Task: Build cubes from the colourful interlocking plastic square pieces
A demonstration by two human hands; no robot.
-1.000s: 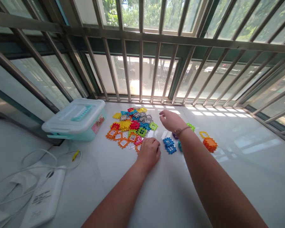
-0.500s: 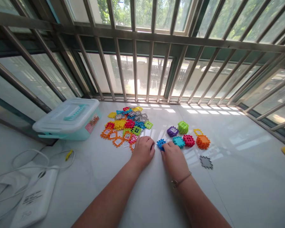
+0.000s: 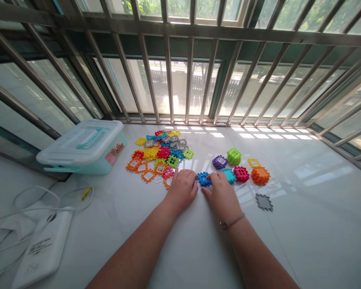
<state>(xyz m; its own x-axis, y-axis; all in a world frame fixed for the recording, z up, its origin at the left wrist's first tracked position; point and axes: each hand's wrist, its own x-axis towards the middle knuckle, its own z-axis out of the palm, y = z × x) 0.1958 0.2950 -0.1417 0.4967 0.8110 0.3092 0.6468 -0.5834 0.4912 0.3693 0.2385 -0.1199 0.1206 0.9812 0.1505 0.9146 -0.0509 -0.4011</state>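
Blue toothed building tiles point(image 3: 203, 179), apparently a small stack with a window pattern on top, lie on the floor between my hands. My left hand point(image 3: 183, 188) rests with curled fingers, its fingertips at the left edge of the blue tiles. My right hand point(image 3: 222, 191) has its index finger on their right edge, the thumb lower and nearer me. Past my left hand spreads a loose pile of mixed tiles, with yellow tiles point(image 3: 151, 153) and an orange window tile point(image 3: 148, 175) among them. A turquoise stack point(image 3: 229, 175) is partly behind my right hand.
Further right stand a purple stack point(image 3: 220, 161), a green stack point(image 3: 234, 156), a red stack point(image 3: 241, 174) and an orange stack point(image 3: 260, 176). A grey tile point(image 3: 264, 202) lies nearer. At left are a lidded box point(image 3: 81, 146), a white power bank point(image 3: 45, 245) and cables. Metal bars line the window.
My right thumb has moved away from the index finger, and more of the blue tiles shows. The gap between my left hand and the blue tiles has narrowed. The view has tilted slightly down.
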